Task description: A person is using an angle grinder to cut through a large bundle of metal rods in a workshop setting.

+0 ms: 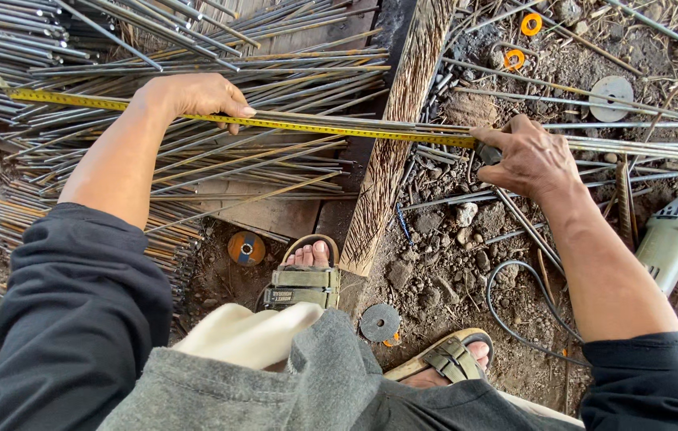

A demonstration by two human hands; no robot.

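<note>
Left hand (195, 96) presses the yellow tape (275, 124) flat onto the rods (275, 160) with closed fingers, keeping it taut and straight along them; right hand (526, 156) grips the tape's other end over the plank (395, 144). Its case is hidden under the fingers. A grinder (674, 231) is cut off at the right edge.

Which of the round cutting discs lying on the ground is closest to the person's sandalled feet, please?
The dark grey disc, lying flat on the dirt between the two sandals. The blue-and-orange disc lies left of them, and the pale disc is far off, top right.
</note>
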